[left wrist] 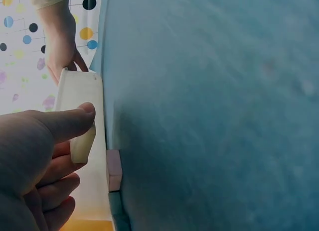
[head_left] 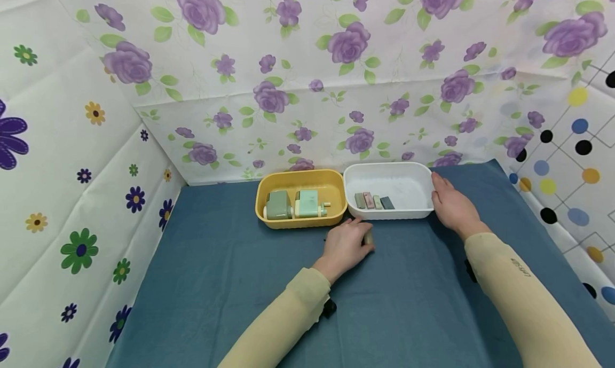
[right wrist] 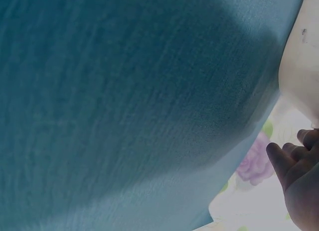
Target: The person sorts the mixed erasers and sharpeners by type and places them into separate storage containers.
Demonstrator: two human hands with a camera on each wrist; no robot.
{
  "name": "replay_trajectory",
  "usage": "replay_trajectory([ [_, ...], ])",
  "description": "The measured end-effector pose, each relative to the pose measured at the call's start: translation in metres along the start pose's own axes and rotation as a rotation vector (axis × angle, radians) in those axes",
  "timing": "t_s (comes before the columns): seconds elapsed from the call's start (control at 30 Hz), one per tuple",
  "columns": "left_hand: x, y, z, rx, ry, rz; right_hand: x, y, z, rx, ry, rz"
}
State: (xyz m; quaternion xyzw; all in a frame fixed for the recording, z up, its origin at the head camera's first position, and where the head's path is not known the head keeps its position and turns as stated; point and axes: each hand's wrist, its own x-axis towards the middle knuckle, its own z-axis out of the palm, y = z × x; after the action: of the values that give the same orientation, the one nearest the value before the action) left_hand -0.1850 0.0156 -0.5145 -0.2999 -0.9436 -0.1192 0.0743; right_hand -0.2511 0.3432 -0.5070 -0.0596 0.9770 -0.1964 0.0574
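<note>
My left hand [head_left: 347, 246] pinches a small cream eraser-like block [left wrist: 83, 144] between thumb and fingers, just in front of the white tray [head_left: 389, 214]. Inside that tray lie several small pastel blocks, among them a pink one [head_left: 368, 200] and a dark blue-grey one [head_left: 386, 203]. The left wrist view shows another pink block [left wrist: 114, 170] and a teal block [left wrist: 118, 211] on the cloth against the tray's front wall; from the head they are hidden behind the left hand. My right hand [head_left: 454, 205] rests against the tray's right end, fingers fairly straight.
A yellow tray [head_left: 302, 224] adjoins the white one on its left. It holds a dark green box-shaped thing [head_left: 278, 205] and a mint crank pencil sharpener [head_left: 307, 203]. Blue cloth [head_left: 230, 282] covers the table; a flowered sheet [head_left: 307, 90] hangs behind.
</note>
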Motion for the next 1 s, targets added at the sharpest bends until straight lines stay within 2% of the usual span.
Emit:
replay_trajectory([
  [0.23, 0.000, 0.003, -0.001, -0.013, 0.012, 0.018, 0.000, 0.001, 0.001, 0.000, -0.001, -0.001],
  [0.47, 0.000, 0.008, -0.007, -0.038, 0.054, 0.080, -0.001, 0.000, 0.000, 0.005, 0.002, 0.001],
  [0.67, 0.001, 0.010, -0.010, -0.061, 0.081, 0.105, 0.000, 0.002, 0.000, 0.007, -0.020, 0.000],
  [1.0, 0.001, 0.011, -0.008, -0.042, 0.085, 0.162, 0.000, 0.003, -0.001, 0.014, -0.032, -0.005],
])
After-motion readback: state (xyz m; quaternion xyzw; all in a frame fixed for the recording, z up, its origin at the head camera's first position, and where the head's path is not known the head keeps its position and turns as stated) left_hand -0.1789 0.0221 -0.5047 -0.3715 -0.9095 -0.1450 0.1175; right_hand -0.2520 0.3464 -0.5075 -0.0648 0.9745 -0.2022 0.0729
